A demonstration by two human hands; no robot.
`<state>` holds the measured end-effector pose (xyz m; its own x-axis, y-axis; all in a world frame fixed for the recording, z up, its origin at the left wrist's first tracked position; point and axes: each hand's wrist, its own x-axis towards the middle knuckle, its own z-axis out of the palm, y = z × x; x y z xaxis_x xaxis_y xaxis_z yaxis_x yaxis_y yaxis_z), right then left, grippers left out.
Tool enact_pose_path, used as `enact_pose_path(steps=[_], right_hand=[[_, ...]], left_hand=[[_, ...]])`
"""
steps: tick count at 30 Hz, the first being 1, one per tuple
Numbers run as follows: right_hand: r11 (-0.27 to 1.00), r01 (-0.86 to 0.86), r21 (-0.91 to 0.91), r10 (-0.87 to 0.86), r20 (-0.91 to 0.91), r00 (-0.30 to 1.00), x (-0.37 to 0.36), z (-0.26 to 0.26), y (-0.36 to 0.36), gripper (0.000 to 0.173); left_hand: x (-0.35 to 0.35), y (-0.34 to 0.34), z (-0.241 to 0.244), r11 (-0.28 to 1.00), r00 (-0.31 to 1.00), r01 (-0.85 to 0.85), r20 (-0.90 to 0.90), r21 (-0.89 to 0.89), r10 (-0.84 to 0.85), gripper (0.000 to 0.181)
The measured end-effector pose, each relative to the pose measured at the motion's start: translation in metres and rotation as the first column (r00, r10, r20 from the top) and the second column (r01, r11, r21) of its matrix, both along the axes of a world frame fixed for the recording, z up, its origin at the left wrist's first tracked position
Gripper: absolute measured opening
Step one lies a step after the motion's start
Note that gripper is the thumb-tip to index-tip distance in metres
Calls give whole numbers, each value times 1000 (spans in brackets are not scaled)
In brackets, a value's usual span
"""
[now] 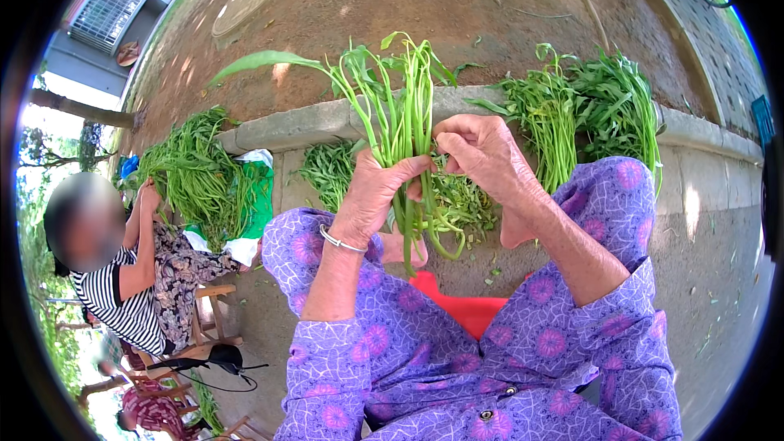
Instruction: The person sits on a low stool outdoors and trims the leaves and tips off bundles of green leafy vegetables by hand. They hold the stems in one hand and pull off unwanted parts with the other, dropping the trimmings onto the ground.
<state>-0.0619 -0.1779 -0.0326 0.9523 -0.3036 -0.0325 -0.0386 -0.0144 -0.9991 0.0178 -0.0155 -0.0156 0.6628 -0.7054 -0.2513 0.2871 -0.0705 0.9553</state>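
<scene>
My left hand is closed around a bunch of water spinach in front of my knees. The leafy tops fan out above the fist, one long leaf reaching far left, and the stem ends hang below it, some curled. At the right side of the bunch is my right hand, its thumb and fingers bent together near the stems. Whether a leaf or stem is pinched there is hidden. Below the hands, a heap of loose leaves and trimmings lies on the pavement between my feet.
Two piles of water spinach, one paler and one darker, rest against the stone kerb at right. A smaller pile lies left of centre. At left, a seated person handles greens beside a green-and-white sack.
</scene>
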Motion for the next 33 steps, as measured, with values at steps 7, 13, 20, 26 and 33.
enact_pose_path(steps=[7,13,20,26,33], right_hand=[[971,208,-121,-200,78,977,3,4,4,19],[966,194,-173,-191,35,981,6,-1,9,20],[994,109,-6,-109,16,994,5,-3,-2,21],[981,86,176,-79,-46,996,3,7,-9,21],[982,40,182,-28,-69,997,1,6,-10,21]], left_hand=[[-9,-8,-6,997,998,-34,54,62,31,12],[-15,-7,-17,990,986,-42,168,132,20,15],[-17,-12,-5,1000,998,-24,-55,11,25,20],[-10,-4,-12,995,986,-98,-139,-18,94,17],[-6,-4,-10,990,986,-139,-92,-10,138,13]])
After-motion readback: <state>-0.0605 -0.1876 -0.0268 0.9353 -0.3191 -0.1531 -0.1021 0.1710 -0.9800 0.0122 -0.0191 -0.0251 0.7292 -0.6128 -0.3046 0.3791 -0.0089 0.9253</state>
